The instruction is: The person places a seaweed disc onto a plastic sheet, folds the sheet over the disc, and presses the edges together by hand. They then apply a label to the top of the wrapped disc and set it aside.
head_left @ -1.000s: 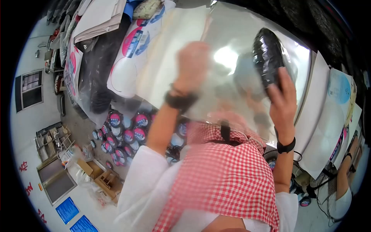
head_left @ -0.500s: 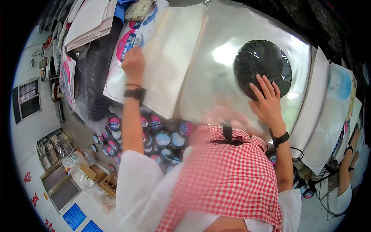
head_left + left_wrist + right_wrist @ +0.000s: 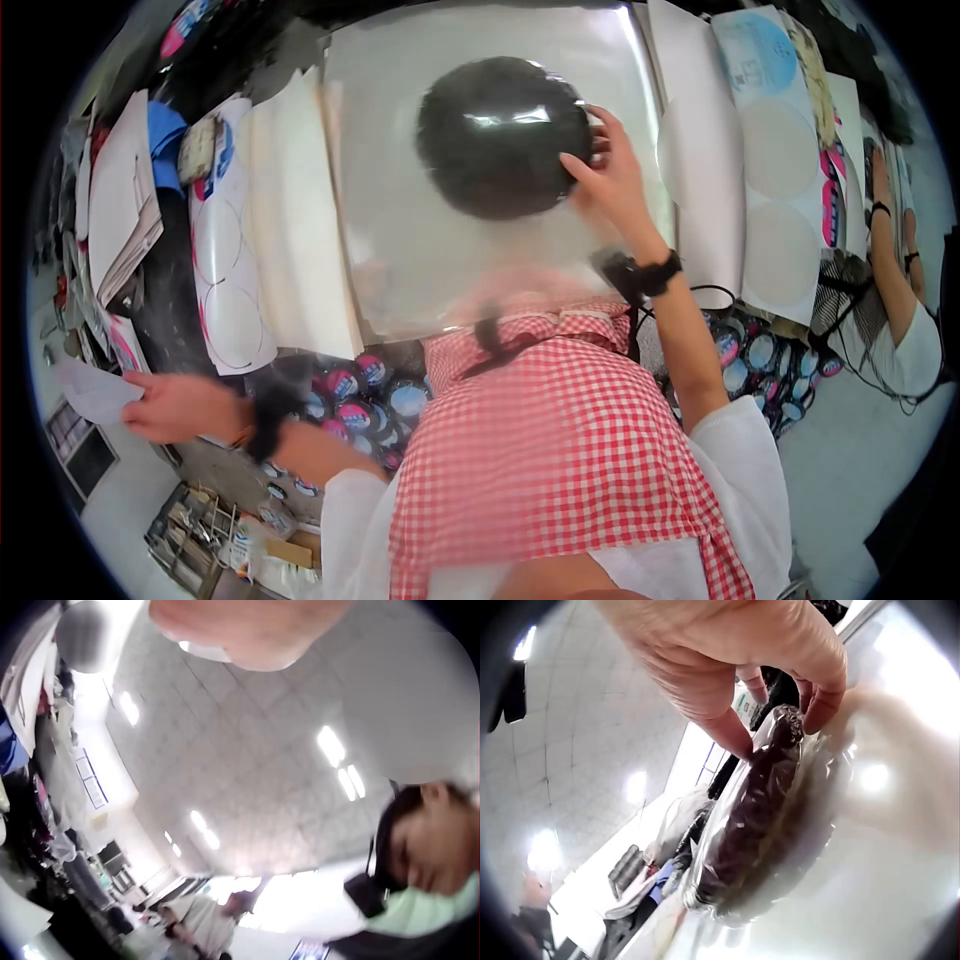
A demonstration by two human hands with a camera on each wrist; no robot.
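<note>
While the right hand [image 3: 620, 190] grips the right rim of the film-wrapped dark disc [image 3: 505, 137], the left hand [image 3: 185, 408] pinches a white slip [image 3: 98, 392] by its edge. The disc is round in outline, with no evident long axis, and is over the glossy work surface [image 3: 385, 255], directly to the left of the right hand, the nearer of the two. Relative to the left hand, the disc is well apart, forward and to the right, beyond the white paper sheets [image 3: 300, 225].
</note>
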